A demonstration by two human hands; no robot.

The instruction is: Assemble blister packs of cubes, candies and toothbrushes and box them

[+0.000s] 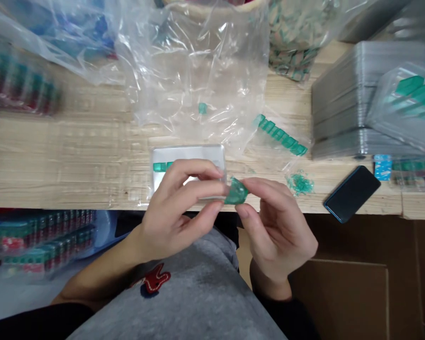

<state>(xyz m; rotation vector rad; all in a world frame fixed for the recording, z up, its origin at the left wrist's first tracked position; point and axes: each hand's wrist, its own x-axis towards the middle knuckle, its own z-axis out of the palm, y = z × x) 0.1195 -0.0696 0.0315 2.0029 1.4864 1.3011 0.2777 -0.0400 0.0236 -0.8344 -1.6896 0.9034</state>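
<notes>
Green piece (236, 191): between both hands, near the front edge of the table (14, 160)
Left hand (180, 212): thumb and fingers pinching its left end
Right hand (278, 226): thumb and forefinger gripping its right side
Clear case (198, 152): behind the left hand
Green scraps (300, 183): beside the right hand
Phone (352, 193): right of the scraps

The one camera, worn on the head, looks forward and steeply down over the grey shirt (198, 293) at the bottom edge, near the left hand (179, 212) and right hand (279, 231), taking in the bench (14, 146) widely.
</notes>
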